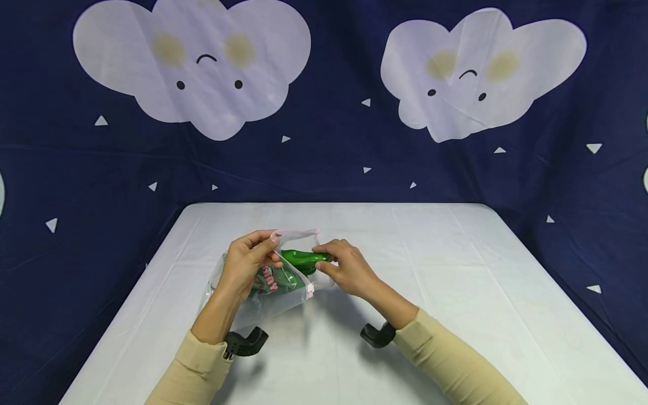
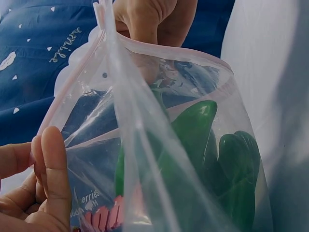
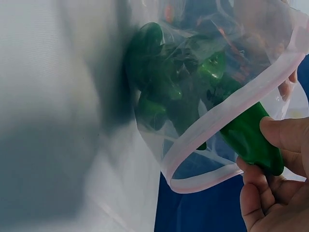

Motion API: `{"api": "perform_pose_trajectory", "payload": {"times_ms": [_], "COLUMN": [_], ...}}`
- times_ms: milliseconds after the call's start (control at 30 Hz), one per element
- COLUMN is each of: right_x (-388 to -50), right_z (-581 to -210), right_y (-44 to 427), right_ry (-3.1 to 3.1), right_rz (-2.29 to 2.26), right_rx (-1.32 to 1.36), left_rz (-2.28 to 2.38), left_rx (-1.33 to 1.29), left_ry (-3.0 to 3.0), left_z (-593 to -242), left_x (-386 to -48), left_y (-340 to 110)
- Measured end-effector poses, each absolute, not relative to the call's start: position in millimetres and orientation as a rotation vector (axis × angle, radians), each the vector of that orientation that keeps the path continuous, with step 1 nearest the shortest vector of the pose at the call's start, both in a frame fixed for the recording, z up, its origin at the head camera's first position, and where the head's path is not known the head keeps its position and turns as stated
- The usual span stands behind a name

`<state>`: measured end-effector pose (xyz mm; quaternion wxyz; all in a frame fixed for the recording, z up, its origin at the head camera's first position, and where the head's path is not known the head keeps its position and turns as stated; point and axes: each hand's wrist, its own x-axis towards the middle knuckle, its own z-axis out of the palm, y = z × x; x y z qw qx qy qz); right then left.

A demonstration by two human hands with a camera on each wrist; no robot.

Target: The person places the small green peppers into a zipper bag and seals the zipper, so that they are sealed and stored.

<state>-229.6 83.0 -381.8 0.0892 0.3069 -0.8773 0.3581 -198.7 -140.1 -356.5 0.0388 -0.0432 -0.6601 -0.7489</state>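
A clear zip bag [image 1: 273, 308] with a pink-edged mouth hangs over the table, its mouth spread and turned to the right. My left hand [image 1: 247, 261] pinches the rim of that mouth between thumb and fingers. At the opening, my right hand [image 1: 350, 269] holds one end of a shiny green pepper [image 3: 253, 137] between thumb and fingers; the rest of it reaches into the bag. Several other green peppers [image 3: 153, 72] lie inside, seen blurred through the plastic. Pink lettering [image 2: 107, 216] is printed on the bag's side.
A white-covered table [image 1: 455, 281] spreads beneath both hands. Behind it hangs a dark blue curtain [image 1: 334, 152] with pale clouds and small triangles. Each wrist carries a black camera mount, the left one [image 1: 247, 342] close to the bag's lower edge.
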Motion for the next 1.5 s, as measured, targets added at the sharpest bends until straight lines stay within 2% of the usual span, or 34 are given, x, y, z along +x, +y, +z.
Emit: {"api": "perform_pose_trajectory", "payload": {"times_ms": [1500], "right_x": [-228.2], "right_z": [-383.0], "right_y": [50.0], "right_ry": [-2.503], "right_rz": [1.147], "right_rx": [0.996], "left_rz": [-2.254], "left_rx": [-0.165], "left_ry": [-2.037], "left_z": [-354.9], "left_x": [-195.7], "left_y": [-135.7]}}
